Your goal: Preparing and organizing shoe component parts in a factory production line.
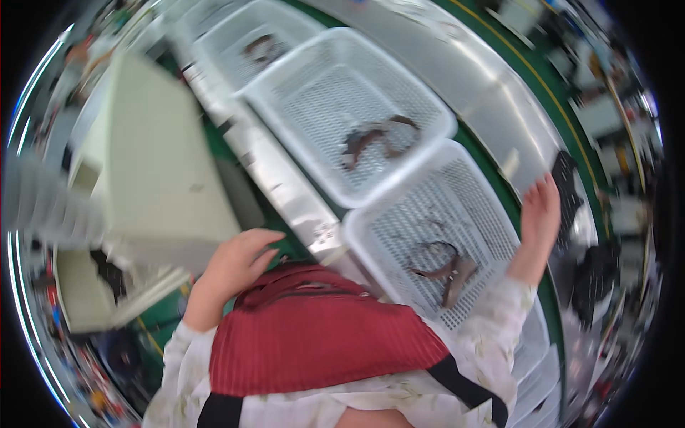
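My left hand [241,264] is in front of the red bag [328,342] at my waist, thumb and fingers apart and nothing in them. It is beside the large cream machine housing [160,157]. My right arm reaches over the near white basket to the metal table on the right. There my right hand [540,217] has its fingers stretched out, with no held thing visible. Just beyond its fingertips lies a black strip-like piece [567,196]. Brown and dark curved strips [449,271] rest in the near perforated basket [371,246].
A second white basket [285,96] holds more dark curved strips [374,139]; another basket [214,50] stands farther off. A metal rail [285,189] runs between the baskets and the housing. More black pieces [594,282] lie at the right. Green floor [571,128] shows beyond the table.
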`<state>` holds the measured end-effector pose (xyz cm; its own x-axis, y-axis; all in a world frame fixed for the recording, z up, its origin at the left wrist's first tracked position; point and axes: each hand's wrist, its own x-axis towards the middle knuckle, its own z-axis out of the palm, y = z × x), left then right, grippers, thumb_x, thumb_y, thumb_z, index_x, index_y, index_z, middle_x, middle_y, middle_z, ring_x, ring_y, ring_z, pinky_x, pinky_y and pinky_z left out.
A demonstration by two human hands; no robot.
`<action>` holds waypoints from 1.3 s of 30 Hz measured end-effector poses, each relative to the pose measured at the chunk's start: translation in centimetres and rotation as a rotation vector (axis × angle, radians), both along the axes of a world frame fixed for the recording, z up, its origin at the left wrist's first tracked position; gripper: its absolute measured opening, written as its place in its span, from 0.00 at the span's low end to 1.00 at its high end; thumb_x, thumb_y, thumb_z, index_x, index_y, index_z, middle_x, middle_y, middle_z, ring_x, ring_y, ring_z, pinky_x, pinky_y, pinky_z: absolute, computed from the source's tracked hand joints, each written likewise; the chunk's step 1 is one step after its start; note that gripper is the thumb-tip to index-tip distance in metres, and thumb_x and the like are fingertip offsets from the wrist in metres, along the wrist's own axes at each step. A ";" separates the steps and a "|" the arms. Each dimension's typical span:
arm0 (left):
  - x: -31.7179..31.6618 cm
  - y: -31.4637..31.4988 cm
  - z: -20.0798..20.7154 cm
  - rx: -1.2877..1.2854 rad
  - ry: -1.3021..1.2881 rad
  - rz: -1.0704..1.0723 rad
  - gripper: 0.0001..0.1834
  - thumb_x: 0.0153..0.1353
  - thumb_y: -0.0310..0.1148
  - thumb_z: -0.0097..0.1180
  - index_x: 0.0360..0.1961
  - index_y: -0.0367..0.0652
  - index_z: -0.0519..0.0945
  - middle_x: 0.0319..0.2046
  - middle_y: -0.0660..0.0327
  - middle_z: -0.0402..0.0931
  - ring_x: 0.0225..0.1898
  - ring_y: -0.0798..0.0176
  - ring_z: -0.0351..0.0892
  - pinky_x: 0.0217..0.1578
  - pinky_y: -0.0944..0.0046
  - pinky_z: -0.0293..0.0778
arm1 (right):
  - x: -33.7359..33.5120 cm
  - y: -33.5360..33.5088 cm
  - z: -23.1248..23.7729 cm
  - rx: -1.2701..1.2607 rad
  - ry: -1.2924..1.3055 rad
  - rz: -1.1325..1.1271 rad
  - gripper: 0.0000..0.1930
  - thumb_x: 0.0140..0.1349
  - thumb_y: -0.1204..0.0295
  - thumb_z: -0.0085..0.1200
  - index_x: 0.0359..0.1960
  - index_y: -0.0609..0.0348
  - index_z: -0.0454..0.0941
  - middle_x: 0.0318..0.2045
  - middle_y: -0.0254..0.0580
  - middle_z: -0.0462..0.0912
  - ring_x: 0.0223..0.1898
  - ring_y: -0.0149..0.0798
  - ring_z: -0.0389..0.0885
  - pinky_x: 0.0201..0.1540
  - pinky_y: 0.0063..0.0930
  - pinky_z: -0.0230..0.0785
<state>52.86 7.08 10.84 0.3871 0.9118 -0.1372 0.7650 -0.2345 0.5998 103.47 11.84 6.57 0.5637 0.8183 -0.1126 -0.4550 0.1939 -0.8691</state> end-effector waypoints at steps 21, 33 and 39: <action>-28.5 -12.8 -6.0 0.171 -0.182 0.875 0.12 0.56 0.32 0.54 0.41 0.41 0.78 0.37 0.54 0.78 0.41 0.54 0.77 0.44 0.60 0.72 | -41.1 -10.2 8.0 0.104 -0.769 1.694 0.12 0.46 0.74 0.54 0.34 0.67 0.77 0.25 0.44 0.78 0.31 0.40 0.76 0.37 0.28 0.65; -58.6 -19.1 -13.5 0.502 0.728 1.166 0.24 0.48 0.32 0.60 0.50 0.45 0.73 0.54 0.53 0.67 0.57 0.50 0.64 0.57 0.50 0.60 | -63.9 -13.7 2.1 -0.365 -0.692 1.468 0.15 0.59 0.82 0.46 0.49 0.64 0.71 0.35 0.36 0.78 0.37 0.27 0.74 0.43 0.20 0.65; -63.2 -21.2 -12.4 0.403 0.469 1.012 0.22 0.51 0.34 0.60 0.49 0.44 0.75 0.53 0.54 0.71 0.57 0.51 0.67 0.56 0.57 0.65 | -70.0 -13.7 1.9 -0.329 -0.736 1.532 0.14 0.62 0.79 0.47 0.50 0.63 0.70 0.37 0.35 0.77 0.38 0.26 0.73 0.44 0.20 0.65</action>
<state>-10.35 -14.10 -1.59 -0.5468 0.7840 0.2939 0.8364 0.4960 0.2333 33.52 -1.85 8.52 -0.6353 0.6141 -0.4682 0.4366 -0.2145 -0.8737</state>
